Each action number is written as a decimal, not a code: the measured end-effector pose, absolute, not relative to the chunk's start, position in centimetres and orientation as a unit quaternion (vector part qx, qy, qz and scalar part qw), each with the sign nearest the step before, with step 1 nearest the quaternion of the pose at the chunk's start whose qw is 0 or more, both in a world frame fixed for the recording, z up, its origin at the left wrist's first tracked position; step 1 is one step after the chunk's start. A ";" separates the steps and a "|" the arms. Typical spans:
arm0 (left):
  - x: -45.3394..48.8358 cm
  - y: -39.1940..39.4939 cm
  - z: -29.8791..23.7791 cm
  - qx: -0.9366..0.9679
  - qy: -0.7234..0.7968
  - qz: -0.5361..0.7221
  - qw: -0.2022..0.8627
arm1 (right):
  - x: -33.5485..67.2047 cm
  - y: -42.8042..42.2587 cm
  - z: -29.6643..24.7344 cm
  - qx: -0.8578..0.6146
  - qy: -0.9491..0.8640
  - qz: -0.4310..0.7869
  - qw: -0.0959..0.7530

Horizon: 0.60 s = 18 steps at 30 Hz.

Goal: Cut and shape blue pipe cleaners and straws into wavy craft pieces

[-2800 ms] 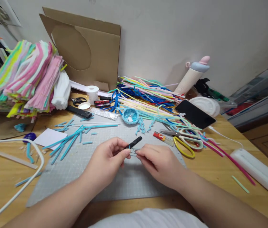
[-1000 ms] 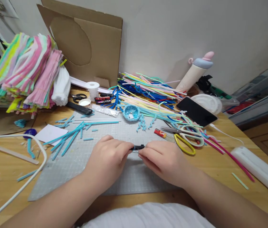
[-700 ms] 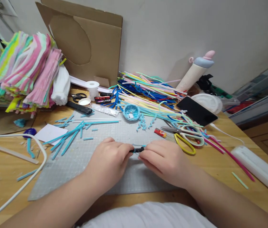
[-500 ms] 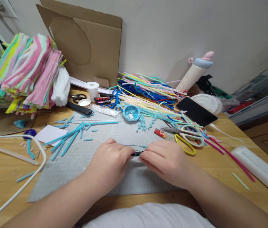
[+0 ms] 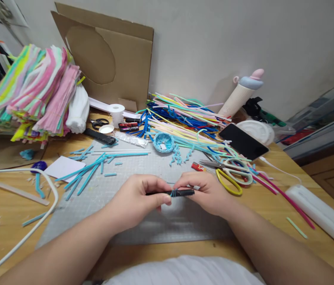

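My left hand (image 5: 143, 198) pinches a slim black pen-like stick (image 5: 186, 192) between thumb and fingers, level above the mat. Around the stick's middle a thin light-blue pipe cleaner (image 5: 174, 193) is wound in a few loops. Just behind the stick, my right hand (image 5: 208, 192) is closed, its fingertips at the pipe cleaner's free end; the exact grip is partly hidden. A grey cutting mat (image 5: 125, 233) lies beneath both hands. Beyond them sits a small blue fuzzy bowl shape (image 5: 163, 143), with curled blue pipe cleaners (image 5: 177, 155) beside it.
Cut blue pipe-cleaner pieces (image 5: 85, 172) lie at the mat's left. Scissors (image 5: 229, 174), a red lighter-like item (image 5: 198, 166) and a phone (image 5: 244, 141) are on the right. Bundled pipe cleaners (image 5: 36, 91) stand at the left rear; a white cable (image 5: 54, 194) curves across the left.
My hands have turned and loosened around the stick, so more of it shows, with the wound blue loops now visible. The camera view has shifted slightly.
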<state>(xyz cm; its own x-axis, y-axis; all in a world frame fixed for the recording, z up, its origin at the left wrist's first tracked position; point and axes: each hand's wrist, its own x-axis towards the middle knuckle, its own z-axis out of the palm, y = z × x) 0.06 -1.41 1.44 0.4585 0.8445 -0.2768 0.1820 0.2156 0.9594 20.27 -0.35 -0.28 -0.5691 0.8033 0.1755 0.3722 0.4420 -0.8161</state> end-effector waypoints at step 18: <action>0.5 -1.9 -0.3 0.668 0.560 0.295 0.390 | 18.6 -2.9 -0.4 -0.378 -0.897 -0.059 0.221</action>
